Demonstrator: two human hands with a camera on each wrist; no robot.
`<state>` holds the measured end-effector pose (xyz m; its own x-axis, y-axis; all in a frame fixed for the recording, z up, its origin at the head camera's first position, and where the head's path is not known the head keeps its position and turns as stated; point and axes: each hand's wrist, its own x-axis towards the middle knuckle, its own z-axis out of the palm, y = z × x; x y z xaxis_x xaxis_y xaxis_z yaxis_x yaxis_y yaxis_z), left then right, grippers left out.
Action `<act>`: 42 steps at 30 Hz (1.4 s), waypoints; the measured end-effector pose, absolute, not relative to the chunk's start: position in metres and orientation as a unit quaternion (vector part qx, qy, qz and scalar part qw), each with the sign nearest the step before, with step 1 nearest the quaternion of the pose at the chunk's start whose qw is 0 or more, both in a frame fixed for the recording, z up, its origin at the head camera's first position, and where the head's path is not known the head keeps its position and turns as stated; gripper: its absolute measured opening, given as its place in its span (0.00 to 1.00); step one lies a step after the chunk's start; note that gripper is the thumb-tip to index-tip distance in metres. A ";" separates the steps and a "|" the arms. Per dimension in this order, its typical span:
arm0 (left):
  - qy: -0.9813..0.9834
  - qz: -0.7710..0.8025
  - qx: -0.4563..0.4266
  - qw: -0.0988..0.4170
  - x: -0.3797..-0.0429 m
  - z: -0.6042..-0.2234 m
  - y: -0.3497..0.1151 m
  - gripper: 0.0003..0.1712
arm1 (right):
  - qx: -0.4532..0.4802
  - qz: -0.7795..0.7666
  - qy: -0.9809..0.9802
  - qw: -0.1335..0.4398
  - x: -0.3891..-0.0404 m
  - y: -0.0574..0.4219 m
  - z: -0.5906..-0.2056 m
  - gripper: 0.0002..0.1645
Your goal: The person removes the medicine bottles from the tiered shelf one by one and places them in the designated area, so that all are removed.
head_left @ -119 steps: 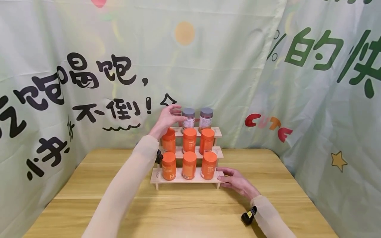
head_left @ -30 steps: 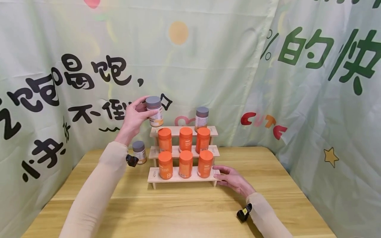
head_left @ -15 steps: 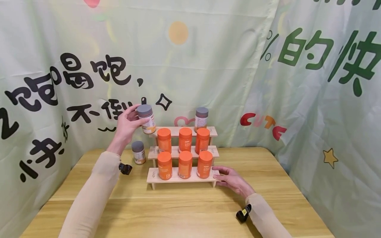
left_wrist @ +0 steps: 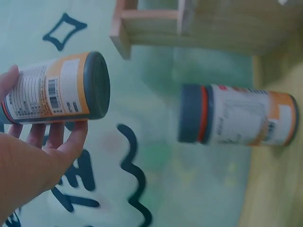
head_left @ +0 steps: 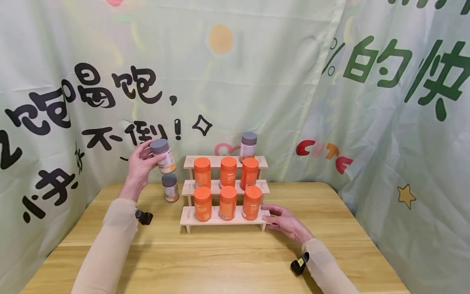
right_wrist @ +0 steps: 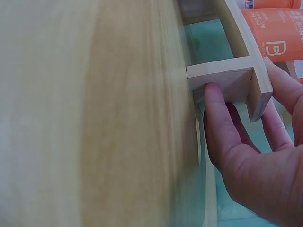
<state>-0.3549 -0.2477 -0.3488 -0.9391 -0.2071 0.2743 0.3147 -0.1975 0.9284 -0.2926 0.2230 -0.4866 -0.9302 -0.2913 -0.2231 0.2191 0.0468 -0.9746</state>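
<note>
My left hand (head_left: 139,165) grips a grey-capped supplement bottle (head_left: 167,161), tilted and raised off the table left of the tiered wooden stand (head_left: 188,215). In the left wrist view, the thumb lies on one side of the held bottle (left_wrist: 52,90) and the fingers on the other. Just below it, a matching bottle (head_left: 170,192) stands upright on the table. My right hand (head_left: 288,223) holds the right end of the stand's lowest shelf, thumb on top and fingers at the leg (right_wrist: 227,78). A third grey-capped bottle (head_left: 248,148) stands on the top shelf's right side.
Several orange-capped jars (head_left: 203,204) fill the stand's lower and middle shelves. The wooden table (head_left: 220,261) reaches back to a printed fabric curtain (head_left: 264,81) with large lettering.
My left hand has taken the bottle from the top shelf, then carried it left and down toward the bottle on the table. The right hand keeps its place at the stand.
</note>
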 end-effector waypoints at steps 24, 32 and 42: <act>-0.589 -0.769 0.115 0.218 -0.356 -0.397 -0.286 0.46 | -0.030 -0.690 0.700 0.181 -0.294 0.223 -0.490 0.30; -0.623 -0.743 0.115 0.216 -0.355 -0.409 -0.292 0.44 | -0.026 -0.698 0.692 0.182 -0.293 0.222 -0.489 0.29; -0.661 -0.716 0.139 0.177 -0.350 -0.423 -0.296 0.45 | -0.029 -0.693 0.696 0.183 -0.293 0.222 -0.487 0.29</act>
<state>-0.3503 -0.2957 -0.4225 -0.8988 -0.4369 0.0343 0.0694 -0.0646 0.9955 -0.2932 0.2221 -0.4873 -0.9311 -0.2940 -0.2158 0.2145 0.0372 -0.9760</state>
